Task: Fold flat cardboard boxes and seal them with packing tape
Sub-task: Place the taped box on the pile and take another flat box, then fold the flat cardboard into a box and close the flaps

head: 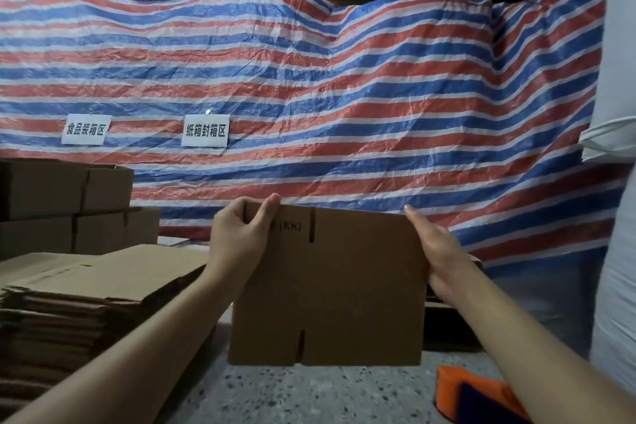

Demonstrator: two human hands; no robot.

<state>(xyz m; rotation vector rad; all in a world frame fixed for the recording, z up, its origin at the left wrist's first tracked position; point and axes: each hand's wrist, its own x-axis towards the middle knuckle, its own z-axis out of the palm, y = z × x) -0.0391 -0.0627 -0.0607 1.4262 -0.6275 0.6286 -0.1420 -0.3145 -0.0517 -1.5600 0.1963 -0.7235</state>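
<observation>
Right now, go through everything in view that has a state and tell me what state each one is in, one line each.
Cardboard box: still flat, unfolded, held upright off the floor.
Left hand: gripping the box's top left corner.
Right hand: gripping the box's right edge.
Stack of cardboard: flat, piled at left.
Assembled boxes: folded up, stacked behind the pile.
Tarp: hung, wrinkled.

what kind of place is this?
Probably a warehouse packing area. A stack of flat cartons sits left, folded boxes behind it, and paper signs hang on a striped tarp. Both hands, left and right, hold a flat box.
</observation>
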